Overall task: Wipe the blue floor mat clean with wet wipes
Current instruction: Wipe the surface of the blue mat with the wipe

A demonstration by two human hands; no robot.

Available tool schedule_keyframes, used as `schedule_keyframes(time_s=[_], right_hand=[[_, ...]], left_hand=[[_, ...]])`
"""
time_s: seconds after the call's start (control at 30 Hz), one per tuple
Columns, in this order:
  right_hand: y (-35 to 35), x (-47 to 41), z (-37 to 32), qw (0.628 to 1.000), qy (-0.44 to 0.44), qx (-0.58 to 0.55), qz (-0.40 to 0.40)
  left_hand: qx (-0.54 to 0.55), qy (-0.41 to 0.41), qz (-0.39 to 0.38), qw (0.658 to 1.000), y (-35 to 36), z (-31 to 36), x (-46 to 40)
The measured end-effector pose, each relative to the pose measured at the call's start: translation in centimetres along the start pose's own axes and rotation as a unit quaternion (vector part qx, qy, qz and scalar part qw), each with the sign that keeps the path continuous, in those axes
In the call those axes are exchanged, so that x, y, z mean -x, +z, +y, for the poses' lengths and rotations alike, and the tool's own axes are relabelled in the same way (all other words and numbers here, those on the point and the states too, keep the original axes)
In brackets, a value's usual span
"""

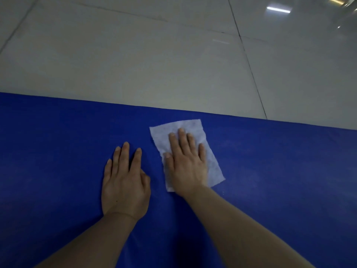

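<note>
The blue floor mat (270, 171) fills the lower half of the head view, its far edge running slightly downward to the right. A white wet wipe (214, 167) lies spread flat on the mat near that far edge. My right hand (186, 161) presses flat on the wipe with straight fingers, covering its middle. My left hand (125, 180) rests flat on the bare mat just left of the wipe, fingers straight and holding nothing.
Beyond the mat's far edge lies a glossy pale tiled floor (154, 55) with dark grout lines and light reflections at the top right.
</note>
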State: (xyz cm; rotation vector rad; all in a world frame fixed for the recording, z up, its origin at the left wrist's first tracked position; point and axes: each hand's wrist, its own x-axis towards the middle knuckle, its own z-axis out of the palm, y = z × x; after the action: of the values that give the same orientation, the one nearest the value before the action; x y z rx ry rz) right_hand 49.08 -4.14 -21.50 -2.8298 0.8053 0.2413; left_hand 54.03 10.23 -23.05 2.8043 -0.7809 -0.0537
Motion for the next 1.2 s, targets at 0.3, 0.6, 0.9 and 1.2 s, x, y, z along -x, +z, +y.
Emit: schedule_keyframes(time_s=[0.3, 0.6, 0.9, 1.2], right_hand=[[-2.2, 1.4, 10.3, 0.939, 0.340, -0.053, 0.009], [1.4, 4.1, 1.0, 0.998, -0.030, 0.004, 0.050], [-0.4, 5.6, 7.4, 0.961, 0.273, -0.039, 0.009], [1.9, 8.1, 2.0, 0.996, -0.085, 0.027, 0.026]], left_hand=[[0.020, -0.008, -0.020, 1.000, -0.1, 0.1, 0.1], [0.035, -0.004, -0.009, 0.999, -0.3, 0.1, 0.1], [0.046, -0.013, -0.033, 0.998, -0.6, 0.2, 0.1], [0.055, -0.011, -0.044, 0.997, -1.5, 0.6, 0.0]])
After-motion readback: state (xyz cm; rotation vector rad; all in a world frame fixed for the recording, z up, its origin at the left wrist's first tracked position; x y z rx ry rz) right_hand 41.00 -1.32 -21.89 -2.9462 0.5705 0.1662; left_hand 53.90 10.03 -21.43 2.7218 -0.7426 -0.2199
